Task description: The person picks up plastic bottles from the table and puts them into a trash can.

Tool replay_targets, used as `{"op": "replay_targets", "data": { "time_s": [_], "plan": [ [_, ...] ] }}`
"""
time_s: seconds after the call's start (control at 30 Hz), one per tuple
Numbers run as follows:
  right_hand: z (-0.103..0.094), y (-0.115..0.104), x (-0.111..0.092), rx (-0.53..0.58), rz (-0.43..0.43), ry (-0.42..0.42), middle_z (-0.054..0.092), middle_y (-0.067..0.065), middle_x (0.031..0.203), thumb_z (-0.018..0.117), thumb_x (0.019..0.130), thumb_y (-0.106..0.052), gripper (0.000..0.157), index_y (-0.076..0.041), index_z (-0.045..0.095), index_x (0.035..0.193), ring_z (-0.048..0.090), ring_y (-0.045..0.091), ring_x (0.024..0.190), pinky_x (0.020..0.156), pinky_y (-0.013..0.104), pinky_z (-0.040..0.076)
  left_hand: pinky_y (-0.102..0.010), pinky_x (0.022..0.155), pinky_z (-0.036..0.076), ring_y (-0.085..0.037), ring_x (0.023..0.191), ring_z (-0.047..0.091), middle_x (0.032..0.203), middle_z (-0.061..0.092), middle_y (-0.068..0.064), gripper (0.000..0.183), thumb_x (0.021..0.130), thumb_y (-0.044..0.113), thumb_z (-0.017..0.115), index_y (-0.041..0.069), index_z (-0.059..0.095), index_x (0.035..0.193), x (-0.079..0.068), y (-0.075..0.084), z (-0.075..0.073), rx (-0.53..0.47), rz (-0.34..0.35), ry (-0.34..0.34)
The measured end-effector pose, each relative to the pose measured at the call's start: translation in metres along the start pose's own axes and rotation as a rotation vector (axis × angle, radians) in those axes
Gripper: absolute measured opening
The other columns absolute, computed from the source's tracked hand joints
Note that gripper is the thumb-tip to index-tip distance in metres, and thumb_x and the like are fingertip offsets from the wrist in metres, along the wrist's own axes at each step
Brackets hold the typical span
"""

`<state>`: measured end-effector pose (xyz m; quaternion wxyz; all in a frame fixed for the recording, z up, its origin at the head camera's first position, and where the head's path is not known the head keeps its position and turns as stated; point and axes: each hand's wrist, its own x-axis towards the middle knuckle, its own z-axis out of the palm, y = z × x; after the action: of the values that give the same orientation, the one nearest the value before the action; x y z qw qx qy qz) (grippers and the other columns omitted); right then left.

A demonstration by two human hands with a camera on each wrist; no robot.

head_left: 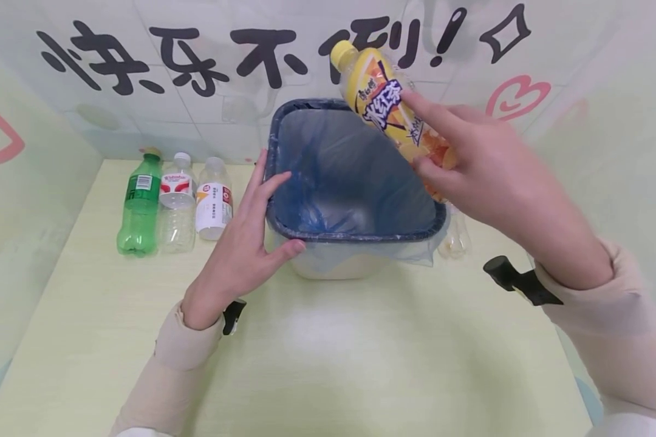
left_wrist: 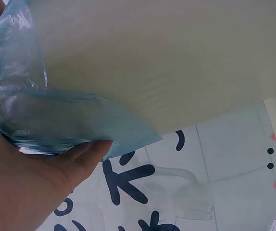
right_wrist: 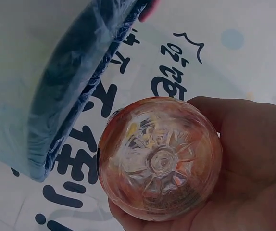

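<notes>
My right hand [head_left: 486, 161] grips a plastic iced tea bottle [head_left: 379, 97] with a yellow cap and a yellow-orange label. The bottle slants over the right side of a bin, cap up and to the left. In the right wrist view, the clear ribbed base of the bottle faces the camera. My left hand [head_left: 240, 237] rests at the left side of the bin, fingers extended along and over its dark rim [head_left: 355, 238], thumb at the front corner. A blue plastic bag [left_wrist: 80, 115] lines the bin and hangs over its edge.
On the table [head_left: 328, 364] left of the bin stand a green bottle [head_left: 142, 209], a clear bottle with a red-and-white label [head_left: 177, 194] and a white-labelled bottle [head_left: 214, 203]. Another clear bottle [head_left: 457, 237] is partly hidden right of the bin. A printed wall [head_left: 197, 121] rises behind.
</notes>
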<state>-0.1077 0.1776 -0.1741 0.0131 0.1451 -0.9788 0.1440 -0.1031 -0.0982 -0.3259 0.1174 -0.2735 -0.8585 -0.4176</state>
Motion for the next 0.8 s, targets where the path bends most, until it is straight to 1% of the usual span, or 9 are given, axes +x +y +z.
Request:
{"op": "replay_targets", "data": {
  "time_s": [0.07,0.17,0.3,0.53,0.67,0.8],
  "plan": [
    [0.002,-0.003,0.001,-0.007,-0.026,0.007,0.048,0.008,0.125,0.053,0.089,-0.027,0.063,-0.048,0.020,0.139,0.052,0.024,0.084,0.062,0.035,0.047,-0.055,0.099,0.029,-0.016,0.138,0.007,0.153,-0.004,0.003,0.083,0.077,0.069,0.047,0.024,0.023,0.143,0.000,0.000,0.000,0.003,-0.005,-0.004],
    [0.005,-0.006,0.002,-0.006,-0.057,0.007,0.047,0.008,0.125,0.054,0.089,-0.025,0.063,-0.046,0.022,0.140,0.052,0.023,0.089,0.063,0.035,0.048,-0.055,0.100,0.028,-0.015,0.138,0.006,0.153,-0.004,0.004,0.082,0.077,0.069,0.048,0.025,0.023,0.143,-0.001,0.000,0.001,0.008,-0.013,-0.009],
    [0.009,-0.010,0.003,-0.016,-0.096,0.016,0.047,0.007,0.125,0.056,0.088,-0.023,0.065,-0.043,0.024,0.140,0.051,0.022,0.089,0.065,0.033,0.048,-0.055,0.101,0.027,-0.015,0.138,0.006,0.153,-0.005,0.004,0.082,0.077,0.068,0.048,0.025,0.023,0.143,-0.001,0.000,0.001,0.009,-0.015,-0.011],
    [0.015,-0.016,0.001,-0.049,-0.182,0.043,0.049,0.008,0.120,0.057,0.086,-0.019,0.065,-0.037,0.027,0.141,0.051,0.019,0.078,0.063,0.029,0.045,-0.055,0.101,0.026,-0.016,0.138,0.006,0.153,-0.005,0.004,0.082,0.078,0.069,0.047,0.025,0.023,0.143,-0.001,0.000,0.002,0.005,-0.009,-0.007],
    [0.015,-0.020,-0.001,-0.060,-0.199,0.040,0.049,0.009,0.123,0.056,0.086,-0.020,0.065,-0.037,0.026,0.142,0.051,0.018,0.073,0.062,0.028,0.044,-0.055,0.101,0.027,-0.016,0.138,0.007,0.153,-0.005,0.004,0.083,0.078,0.070,0.046,0.024,0.023,0.143,-0.001,-0.001,0.002,0.003,-0.004,-0.004],
    [0.016,-0.022,-0.001,-0.059,-0.209,0.042,0.048,0.009,0.125,0.057,0.086,-0.020,0.065,-0.036,0.028,0.141,0.052,0.018,0.074,0.062,0.028,0.046,-0.055,0.101,0.026,-0.016,0.138,0.006,0.153,-0.004,0.003,0.083,0.078,0.069,0.046,0.024,0.023,0.143,0.000,-0.001,0.002,0.005,-0.002,-0.003]
  ]
}}
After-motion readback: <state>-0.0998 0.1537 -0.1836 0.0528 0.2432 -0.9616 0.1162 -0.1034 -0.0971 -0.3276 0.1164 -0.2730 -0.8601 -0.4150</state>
